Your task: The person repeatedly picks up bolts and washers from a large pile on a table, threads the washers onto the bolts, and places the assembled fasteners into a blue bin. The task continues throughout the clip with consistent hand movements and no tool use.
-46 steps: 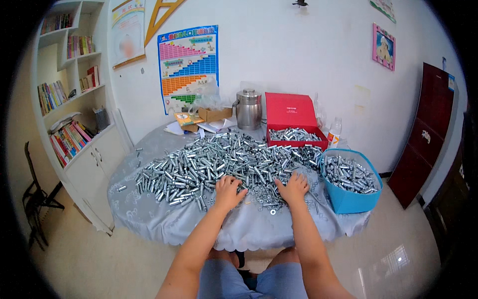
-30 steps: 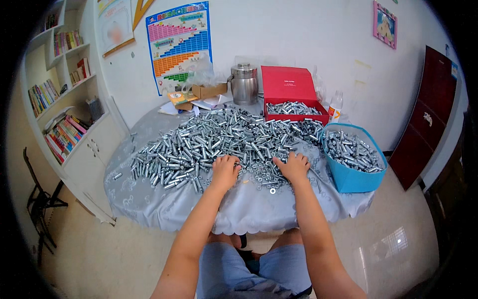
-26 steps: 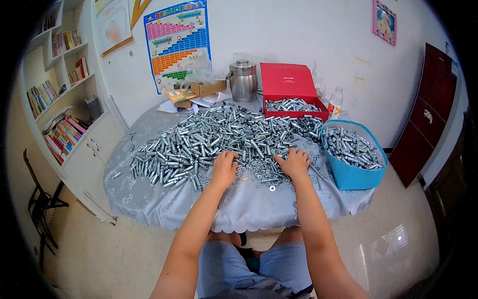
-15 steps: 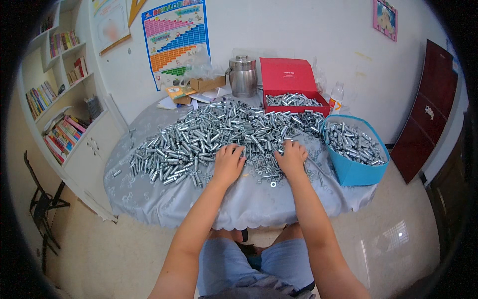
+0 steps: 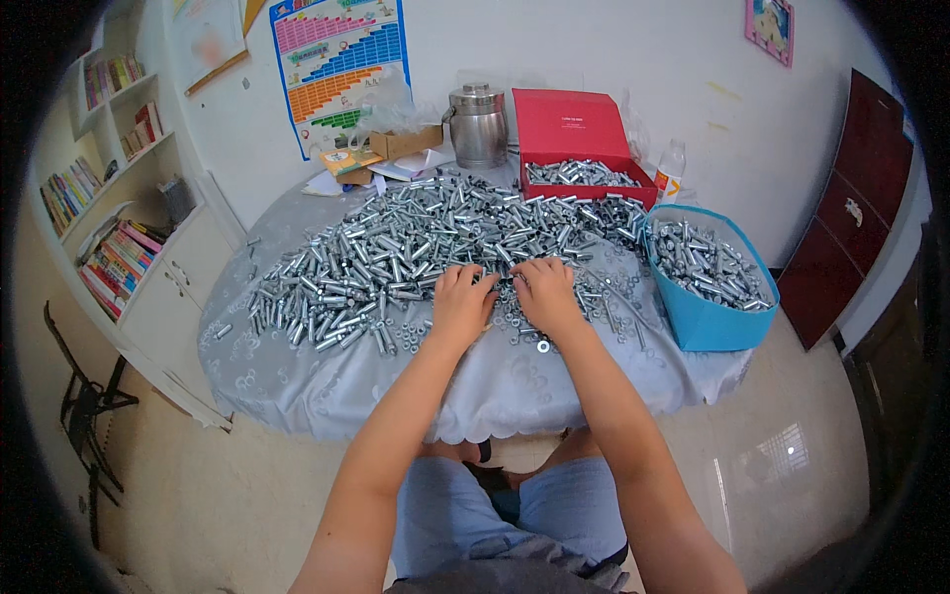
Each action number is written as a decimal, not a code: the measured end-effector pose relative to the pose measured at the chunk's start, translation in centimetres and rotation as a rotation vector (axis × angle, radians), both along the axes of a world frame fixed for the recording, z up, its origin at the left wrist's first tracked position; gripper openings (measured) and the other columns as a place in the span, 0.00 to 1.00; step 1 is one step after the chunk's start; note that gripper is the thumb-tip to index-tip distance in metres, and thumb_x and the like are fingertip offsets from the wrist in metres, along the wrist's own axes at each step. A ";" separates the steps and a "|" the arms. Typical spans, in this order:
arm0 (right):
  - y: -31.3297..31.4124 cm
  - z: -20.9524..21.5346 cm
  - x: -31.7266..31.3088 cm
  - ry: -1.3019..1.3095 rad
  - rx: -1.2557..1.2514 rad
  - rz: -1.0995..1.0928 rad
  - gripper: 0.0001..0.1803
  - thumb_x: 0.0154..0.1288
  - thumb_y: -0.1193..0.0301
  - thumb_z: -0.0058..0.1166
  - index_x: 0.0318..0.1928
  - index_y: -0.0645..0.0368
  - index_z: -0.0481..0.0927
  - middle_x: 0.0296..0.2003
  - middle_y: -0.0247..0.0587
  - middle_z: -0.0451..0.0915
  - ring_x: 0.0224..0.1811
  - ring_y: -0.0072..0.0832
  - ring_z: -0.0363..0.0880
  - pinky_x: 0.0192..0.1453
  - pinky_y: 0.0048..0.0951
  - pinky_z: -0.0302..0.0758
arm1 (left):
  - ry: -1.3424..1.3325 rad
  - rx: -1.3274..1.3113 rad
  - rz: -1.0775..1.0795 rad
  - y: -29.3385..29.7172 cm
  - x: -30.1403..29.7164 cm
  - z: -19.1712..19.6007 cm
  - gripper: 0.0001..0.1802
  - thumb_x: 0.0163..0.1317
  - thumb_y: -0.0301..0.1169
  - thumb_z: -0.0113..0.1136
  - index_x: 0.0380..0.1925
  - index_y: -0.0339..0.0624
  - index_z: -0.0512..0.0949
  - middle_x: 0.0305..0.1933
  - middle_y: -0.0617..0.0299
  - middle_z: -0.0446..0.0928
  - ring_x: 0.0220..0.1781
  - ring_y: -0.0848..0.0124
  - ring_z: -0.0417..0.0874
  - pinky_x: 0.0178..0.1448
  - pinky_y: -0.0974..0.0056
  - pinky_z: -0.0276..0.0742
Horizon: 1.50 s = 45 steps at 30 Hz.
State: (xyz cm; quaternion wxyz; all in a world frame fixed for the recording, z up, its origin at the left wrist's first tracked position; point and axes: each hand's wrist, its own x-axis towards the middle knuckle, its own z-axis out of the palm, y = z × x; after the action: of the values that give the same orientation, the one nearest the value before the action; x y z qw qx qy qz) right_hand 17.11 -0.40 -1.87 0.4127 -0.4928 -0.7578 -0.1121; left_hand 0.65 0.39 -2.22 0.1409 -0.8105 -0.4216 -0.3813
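Observation:
A broad heap of silvery metal bolts (image 5: 396, 247), many with sleeves, covers the middle of the table. At its near edge my left hand (image 5: 461, 305) rests with fingers curled inward among the pieces. Facing it, a small gap away, my right hand (image 5: 547, 295) is curled too, its thumb toward the left one. The fingertips of both reach into the heap, and whatever they grip is too small or hidden to name. Loose nuts (image 5: 404, 335) lie beside the left wrist. One pale washer (image 5: 543, 346) sits near my right forearm.
At the right stands a blue fabric bin (image 5: 722, 322) full of bolts. Behind the heap, an open red box (image 5: 648, 188) holds more, near a plastic bottle (image 5: 671, 163). A steel jug (image 5: 479, 129) and a cardboard box (image 5: 406, 144) stand at the back.
My right hand has moved left, closer to my left hand, and its fingers have drawn in. The whole view has tilted slightly, so the table sits higher.

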 end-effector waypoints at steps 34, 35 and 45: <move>-0.5 0.5 0.1 0.216 -0.106 0.117 0.06 0.51 0.69 0.53 0.31 0.53 0.77 0.32 0.36 0.73 0.41 0.36 0.68 0.46 0.37 0.59 | 0.697 -0.030 -0.150 8.0 -0.3 6.1 0.13 0.43 0.43 0.62 0.27 0.50 0.80 0.33 0.64 0.73 0.40 0.67 0.74 0.45 0.62 0.66; -0.4 0.4 0.2 0.214 -0.099 0.113 0.06 0.51 0.69 0.53 0.31 0.53 0.77 0.32 0.36 0.73 0.41 0.36 0.68 0.46 0.37 0.59 | 0.742 -0.027 -0.141 8.1 0.0 6.2 0.11 0.44 0.41 0.61 0.27 0.49 0.80 0.32 0.64 0.73 0.40 0.66 0.74 0.44 0.62 0.66; -0.8 0.8 0.0 0.233 -0.096 0.125 0.04 0.52 0.70 0.53 0.30 0.54 0.76 0.31 0.33 0.73 0.40 0.33 0.68 0.45 0.35 0.59 | 0.637 -0.079 0.088 7.6 1.3 4.9 0.13 0.41 0.41 0.63 0.27 0.46 0.79 0.30 0.61 0.75 0.39 0.64 0.75 0.40 0.59 0.69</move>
State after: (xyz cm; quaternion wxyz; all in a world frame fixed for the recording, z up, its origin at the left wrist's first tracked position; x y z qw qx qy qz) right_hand 17.12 -1.16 -1.08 0.4800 -0.4736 -0.7384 0.0081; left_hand 1.97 8.02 2.72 0.2505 -0.8750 -0.4054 -0.0851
